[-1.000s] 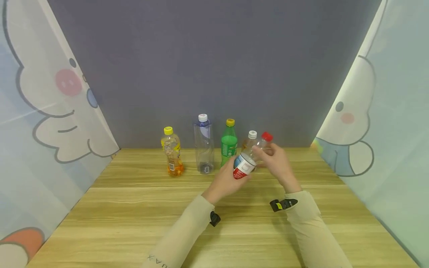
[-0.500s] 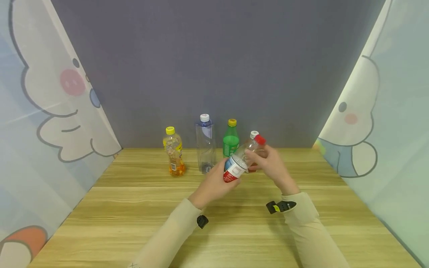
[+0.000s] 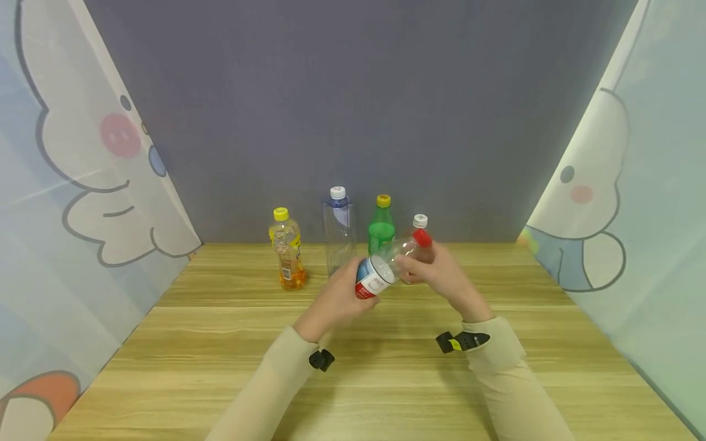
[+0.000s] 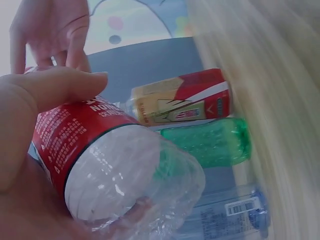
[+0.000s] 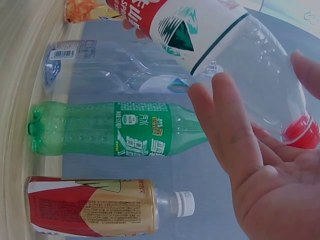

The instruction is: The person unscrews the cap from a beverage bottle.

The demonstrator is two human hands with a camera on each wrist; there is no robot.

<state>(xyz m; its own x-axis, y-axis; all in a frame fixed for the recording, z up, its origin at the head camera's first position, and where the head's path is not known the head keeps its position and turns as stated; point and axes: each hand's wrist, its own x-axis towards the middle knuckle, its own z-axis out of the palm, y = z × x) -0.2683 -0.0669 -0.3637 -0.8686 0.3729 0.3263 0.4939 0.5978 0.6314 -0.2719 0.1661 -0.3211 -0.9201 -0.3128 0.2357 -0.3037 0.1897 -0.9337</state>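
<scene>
A clear bottle [image 3: 375,279] with a red, white and blue label and a red cap [image 3: 422,237] is held tilted above the table, its cap end up and to the right. My left hand [image 3: 336,301] grips it round the label; in the left wrist view its thumb lies across the red part. My right hand [image 3: 453,279] is at the shoulder and cap end. In the right wrist view two fingers [image 5: 232,122] stretch out beside the bottle [image 5: 252,60], and the thumb is on its other side. How firmly they touch is unclear.
Along the back of the wooden table [image 3: 220,343] stand a yellow-capped bottle [image 3: 287,251] with orange at its base, a tall clear bottle [image 3: 339,229], a green bottle [image 3: 381,236] and a white-capped bottle [image 5: 95,206], partly behind my right hand. A grey panel [image 3: 353,110] rises behind.
The held bottle and my left hand have moved left, and the bottle leans over further. My right hand has shifted slightly left, less than the bottle. The standing bottles keep their places.
</scene>
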